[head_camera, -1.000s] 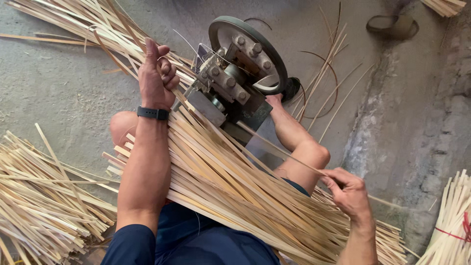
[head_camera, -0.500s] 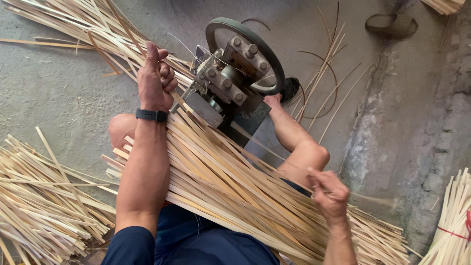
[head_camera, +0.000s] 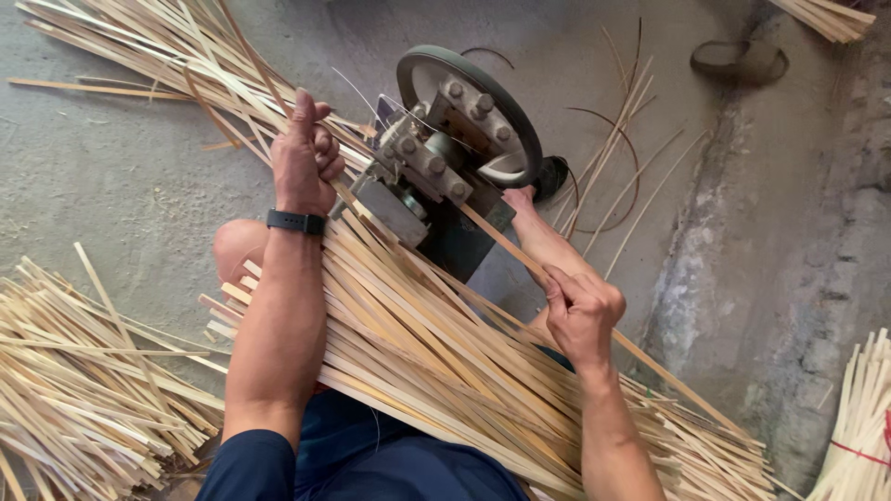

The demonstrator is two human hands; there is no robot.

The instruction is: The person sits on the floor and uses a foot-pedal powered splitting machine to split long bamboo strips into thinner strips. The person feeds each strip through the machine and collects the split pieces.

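Note:
I sit on a concrete floor with a thick bundle of bamboo strips (head_camera: pixel 427 362) across my lap. A small metal splitting machine (head_camera: pixel 436 162) with a dark round wheel stands just beyond my knees. My left hand (head_camera: pixel 304 162), with a black band on the wrist, is closed around a strip at the machine's left side. My right hand (head_camera: pixel 580 311) pinches one long strip (head_camera: pixel 506 243) that runs up to the machine's right side. My bare right leg (head_camera: pixel 548 241) lies under that strip.
Heaps of split strips lie at the top left (head_camera: pixel 139 46) and at the lower left (head_camera: pixel 83 390). A tied bundle (head_camera: pixel 863 417) stands at the lower right. A dark sandal (head_camera: pixel 738 63) and loose thin slivers lie on the floor past the machine.
My right hand has moved up and left along the lap bundle, from near the lower right toward the machine, now pinching a strip. My left hand stays closed beside the machine.

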